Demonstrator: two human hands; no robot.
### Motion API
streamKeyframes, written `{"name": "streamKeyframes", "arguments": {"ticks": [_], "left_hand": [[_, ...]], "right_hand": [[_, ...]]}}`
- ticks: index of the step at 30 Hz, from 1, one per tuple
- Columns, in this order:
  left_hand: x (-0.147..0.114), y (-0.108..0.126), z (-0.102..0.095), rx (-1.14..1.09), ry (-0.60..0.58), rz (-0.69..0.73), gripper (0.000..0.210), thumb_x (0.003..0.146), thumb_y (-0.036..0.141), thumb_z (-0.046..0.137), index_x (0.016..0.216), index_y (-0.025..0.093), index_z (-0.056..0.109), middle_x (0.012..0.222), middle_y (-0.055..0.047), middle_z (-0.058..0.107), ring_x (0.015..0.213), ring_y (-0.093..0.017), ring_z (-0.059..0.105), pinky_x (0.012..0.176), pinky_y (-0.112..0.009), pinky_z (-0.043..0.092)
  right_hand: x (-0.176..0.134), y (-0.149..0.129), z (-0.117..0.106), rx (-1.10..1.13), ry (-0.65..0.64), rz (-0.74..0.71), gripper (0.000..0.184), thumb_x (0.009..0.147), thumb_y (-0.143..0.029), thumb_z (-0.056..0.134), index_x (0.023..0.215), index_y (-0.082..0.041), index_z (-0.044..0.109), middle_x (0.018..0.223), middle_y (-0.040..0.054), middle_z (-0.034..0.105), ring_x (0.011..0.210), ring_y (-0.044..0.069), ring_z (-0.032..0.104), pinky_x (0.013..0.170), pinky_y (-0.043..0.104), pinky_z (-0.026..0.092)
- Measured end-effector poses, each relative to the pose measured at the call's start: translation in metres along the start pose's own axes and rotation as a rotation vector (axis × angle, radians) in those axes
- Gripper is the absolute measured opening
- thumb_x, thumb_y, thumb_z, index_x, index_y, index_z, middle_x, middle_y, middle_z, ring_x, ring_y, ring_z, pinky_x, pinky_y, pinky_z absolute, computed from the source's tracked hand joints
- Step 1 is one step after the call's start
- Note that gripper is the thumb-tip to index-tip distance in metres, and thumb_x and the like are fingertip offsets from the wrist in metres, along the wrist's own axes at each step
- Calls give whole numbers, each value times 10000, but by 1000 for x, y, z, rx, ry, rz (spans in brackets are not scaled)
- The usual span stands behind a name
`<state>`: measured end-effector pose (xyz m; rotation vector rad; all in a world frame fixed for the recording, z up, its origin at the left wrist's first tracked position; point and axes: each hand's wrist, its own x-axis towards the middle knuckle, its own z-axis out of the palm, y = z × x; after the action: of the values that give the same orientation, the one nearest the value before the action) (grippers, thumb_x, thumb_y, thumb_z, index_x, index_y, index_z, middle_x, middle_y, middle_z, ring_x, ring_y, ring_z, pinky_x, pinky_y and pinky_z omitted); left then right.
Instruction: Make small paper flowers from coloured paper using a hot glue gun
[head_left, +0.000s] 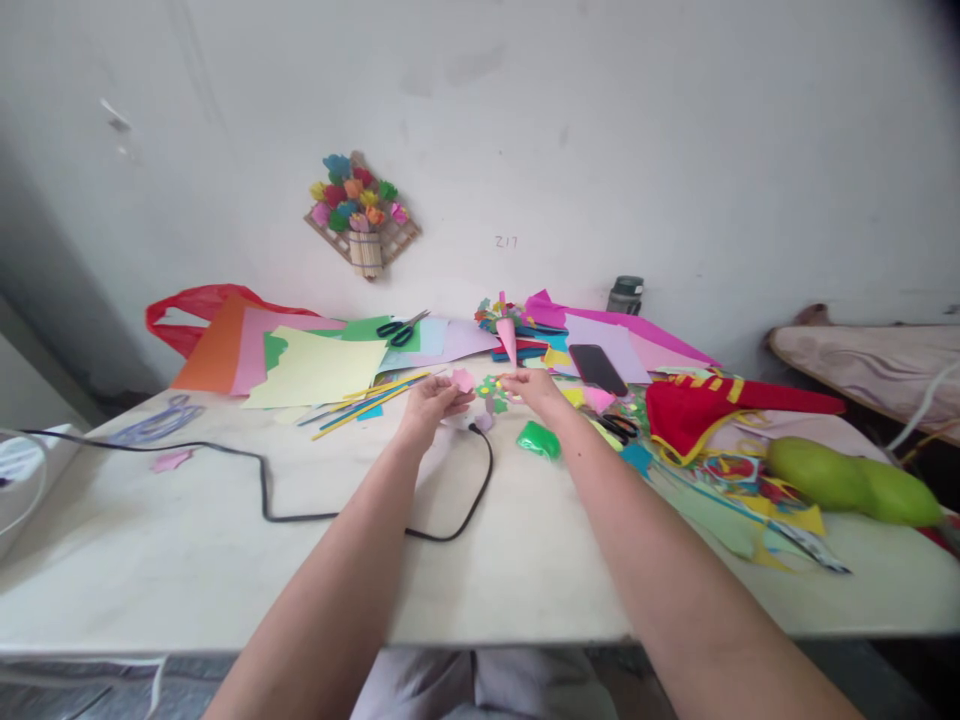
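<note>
So the left hand [432,402] has a pink paper piece [463,380] pinched in its fingers, held just above the surface [187,560]. The right hand [536,388] sits across from it, fingers bunched narrow near the fingertips, but whatever might be in there is too small for me to make out.

My read on the step: small paper bits are being handled and probably lined up between the two hands. I'd guess the next move calls for a light pinch and a steady left hand, since thin paper bends easily.

Direction-wise, the pink piece sticks out past the left fingertips toward the right hand. It looks about as wide as it is long, so I can't pick out a clear long axis.

Going outward, green cutouts [491,385] lie between the hands, and a pink cone [507,340] is just beyond, narrow end toward the person. Nearer in there's a green packet [538,440] and a black cable [448,539]. Further off: scissors [403,329] on the left-hand paper sheets [319,368], a phone [598,369] to the right.
</note>
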<state>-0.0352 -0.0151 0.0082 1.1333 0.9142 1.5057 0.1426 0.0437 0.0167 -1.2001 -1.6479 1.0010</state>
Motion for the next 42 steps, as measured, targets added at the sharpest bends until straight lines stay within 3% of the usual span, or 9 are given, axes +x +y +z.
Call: {"name": "streamKeyframes", "arguments": {"ticks": [5,11,30,42], "left_hand": [[-1,-3,3,8,-35,-16,281,611,307,700,731,122,526,724,-70,669,780,-214,652,696,-304,512],[-2,-4,4,-5,-93,-39,244,642,291,684,713,107,541,744,-95,667,767,-218,654,713,-329,513],[-6,3,10,-72,-116,-103,197,638,227,689,713,92,567,804,-112,676,754,-209,654,674,-289,514],[-7,4,11,-80,-136,-93,201,638,230,691,716,93,568,790,-114,677,770,-215,652,676,-286,510]], "right_hand": [[-7,-8,-1,179,-11,10,158,665,-256,603,724,-114,638,661,31,619,526,72,475,534,212,381],[-13,-19,7,289,-92,-116,178,627,-287,620,695,-122,626,621,7,611,518,63,467,547,207,375],[-23,-34,22,-308,78,-333,170,725,-232,537,720,-160,690,714,27,673,671,143,580,625,234,423],[-18,-29,24,-318,167,-363,154,682,-259,577,784,-184,663,793,15,655,715,136,556,653,243,417]]}}
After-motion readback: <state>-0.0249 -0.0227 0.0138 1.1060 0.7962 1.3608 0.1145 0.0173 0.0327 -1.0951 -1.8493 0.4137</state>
